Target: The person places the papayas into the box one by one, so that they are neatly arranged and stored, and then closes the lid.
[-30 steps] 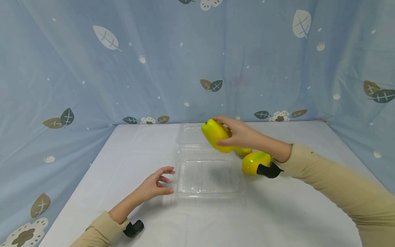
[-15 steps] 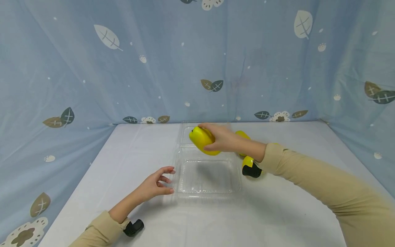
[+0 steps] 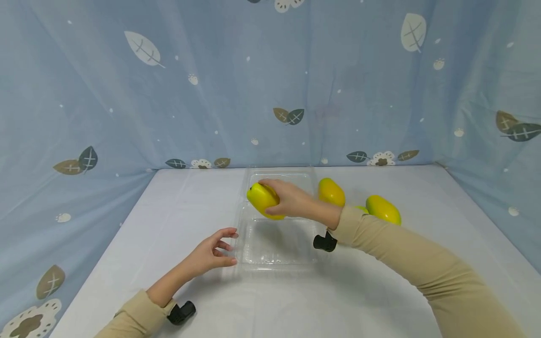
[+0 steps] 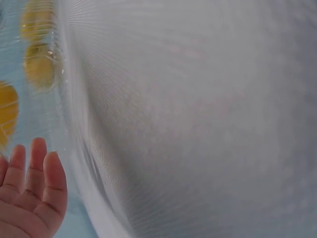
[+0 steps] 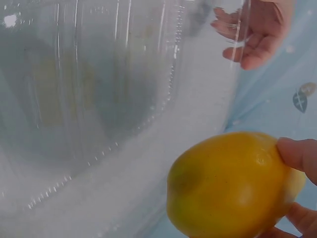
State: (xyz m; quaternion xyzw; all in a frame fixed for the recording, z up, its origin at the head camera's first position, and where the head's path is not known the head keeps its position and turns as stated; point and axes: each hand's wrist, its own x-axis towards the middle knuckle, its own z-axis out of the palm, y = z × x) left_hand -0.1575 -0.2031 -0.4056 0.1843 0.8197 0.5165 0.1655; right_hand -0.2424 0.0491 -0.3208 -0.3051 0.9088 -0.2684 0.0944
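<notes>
My right hand grips a yellow-green mango above the clear plastic container, over its left back part. In the right wrist view the mango shows large, with thumb and fingers around its near end. A hinged lid lies folded back behind the base. At the container's left side rests my left hand, loosely bent, fingertips right at the rim and nothing in its grasp. The left wrist view catches only part of that hand, low in the corner.
To the right of the container lie a mango near the lid and another mango farther right. A third mango is mostly hidden by the right sleeve. Patterned blue cloth stands behind the white table.
The right hand has carried its mango leftward and slightly lower over the container. Mangoes behind the right arm have come into view. My left hand stays in place.
</notes>
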